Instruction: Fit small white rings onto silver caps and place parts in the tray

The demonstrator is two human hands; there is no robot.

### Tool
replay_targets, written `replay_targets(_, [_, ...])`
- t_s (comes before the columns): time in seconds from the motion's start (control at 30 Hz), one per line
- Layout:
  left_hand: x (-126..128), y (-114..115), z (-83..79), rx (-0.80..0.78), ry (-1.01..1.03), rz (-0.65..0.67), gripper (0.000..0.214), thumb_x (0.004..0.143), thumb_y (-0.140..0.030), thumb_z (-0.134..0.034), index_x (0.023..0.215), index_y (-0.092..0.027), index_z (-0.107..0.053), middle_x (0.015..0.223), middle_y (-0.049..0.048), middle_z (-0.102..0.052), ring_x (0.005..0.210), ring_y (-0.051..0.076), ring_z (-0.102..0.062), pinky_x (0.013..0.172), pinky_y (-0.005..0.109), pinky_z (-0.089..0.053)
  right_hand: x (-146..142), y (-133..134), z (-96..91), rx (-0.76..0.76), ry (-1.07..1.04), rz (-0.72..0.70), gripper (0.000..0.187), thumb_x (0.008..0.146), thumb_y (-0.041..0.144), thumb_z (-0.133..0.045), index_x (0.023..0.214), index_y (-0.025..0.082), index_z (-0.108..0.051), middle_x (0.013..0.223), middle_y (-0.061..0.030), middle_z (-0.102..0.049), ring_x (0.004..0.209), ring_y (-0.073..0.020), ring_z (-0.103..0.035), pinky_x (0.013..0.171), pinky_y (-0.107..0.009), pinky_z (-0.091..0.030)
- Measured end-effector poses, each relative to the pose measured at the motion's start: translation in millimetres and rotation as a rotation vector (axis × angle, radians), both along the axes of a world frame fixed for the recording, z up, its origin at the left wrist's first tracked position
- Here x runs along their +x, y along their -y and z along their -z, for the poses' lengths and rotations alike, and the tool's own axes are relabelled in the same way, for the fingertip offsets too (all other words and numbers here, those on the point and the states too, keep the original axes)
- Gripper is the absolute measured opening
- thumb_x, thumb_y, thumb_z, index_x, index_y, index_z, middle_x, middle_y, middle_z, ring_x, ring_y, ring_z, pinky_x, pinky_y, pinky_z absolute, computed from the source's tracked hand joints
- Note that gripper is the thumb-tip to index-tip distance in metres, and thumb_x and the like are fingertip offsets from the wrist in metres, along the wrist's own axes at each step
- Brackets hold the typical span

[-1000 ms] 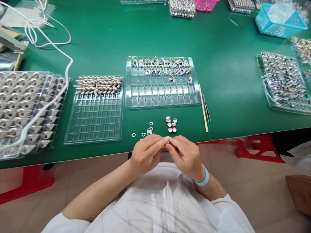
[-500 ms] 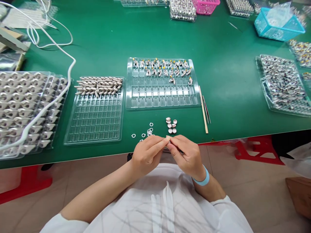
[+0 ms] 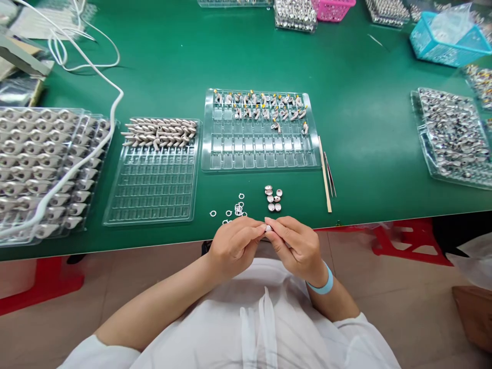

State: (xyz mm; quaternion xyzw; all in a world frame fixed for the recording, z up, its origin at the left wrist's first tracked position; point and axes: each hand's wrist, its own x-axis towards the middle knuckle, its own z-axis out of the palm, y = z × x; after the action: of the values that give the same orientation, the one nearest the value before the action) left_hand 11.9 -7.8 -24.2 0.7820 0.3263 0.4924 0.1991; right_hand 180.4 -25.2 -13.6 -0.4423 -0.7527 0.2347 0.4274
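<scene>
My left hand (image 3: 233,245) and my right hand (image 3: 296,247) meet at the near edge of the green table (image 3: 172,61), fingertips pinched together on a tiny white part (image 3: 268,227) that I cannot make out. Just beyond the fingers lie several small white rings (image 3: 235,209) and a cluster of small round caps (image 3: 273,199). Farther back sits a clear tray (image 3: 261,148) whose top rows hold small earbud-like pieces (image 3: 261,106). A light-blue band circles my right wrist.
Left of centre a clear tray (image 3: 151,189) carries a row of beige stems (image 3: 159,132). Stacked trays of shells (image 3: 42,164) and a white cable (image 3: 111,110) lie far left. A wooden stick (image 3: 324,174) and tweezers (image 3: 330,174) rest right of the middle tray. A tray of metallic parts (image 3: 453,133) and a blue basket (image 3: 448,36) stand right.
Both hands stay pinched together at the table edge with only slight finger shifts. The view has drifted a little, so the table's contents sit slightly farther right.
</scene>
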Motion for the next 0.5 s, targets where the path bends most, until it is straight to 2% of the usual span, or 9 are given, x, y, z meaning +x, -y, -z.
replay_targets(0.3, [-2.0, 0.0, 1.9, -0.009, -0.03, 0.008, 0.022, 0.079, 0.0, -0.057, 0.095, -0.015, -0.057, 0.079, 0.0059, -0.07, 0.07, 0.014, -0.064, 0.063, 0.026, -0.053, 0.6, 4.8, 8.9, 0.057, 0.086, -0.012, 0.042, 0.085, 0.011, -0.054, 0.127, 0.015, -0.052, 0.089, -0.0092, -0.065, 0.077, -0.0167, -0.062, 0.064, -0.03, -0.055])
replay_targets(0.4, [-2.1, 0.6, 0.2, -0.072, -0.085, -0.041, 0.023, 0.082, -0.004, -0.055, 0.102, -0.016, -0.058, 0.077, 0.0036, -0.07, 0.067, 0.013, -0.064, 0.06, 0.023, -0.052, 0.3, 4.9, 10.0, 0.057, 0.097, -0.02, 0.041, 0.086, 0.012, -0.053, 0.127, 0.016, -0.051, 0.092, -0.0094, -0.066, 0.079, -0.0169, -0.063, 0.066, -0.029, -0.056])
replay_targets(0.5, [-2.1, 0.3, -1.4, -0.017, -0.076, -0.023, 0.033, 0.082, -0.002, -0.055, 0.111, -0.017, -0.056, 0.084, 0.0055, -0.071, 0.071, 0.014, -0.064, 0.062, 0.026, -0.053, -0.3, 5.0, 10.2, 0.061, 0.096, -0.016, 0.04, 0.086, 0.012, -0.053, 0.126, 0.016, -0.052, 0.095, -0.0101, -0.066, 0.082, -0.0173, -0.063, 0.068, -0.03, -0.056])
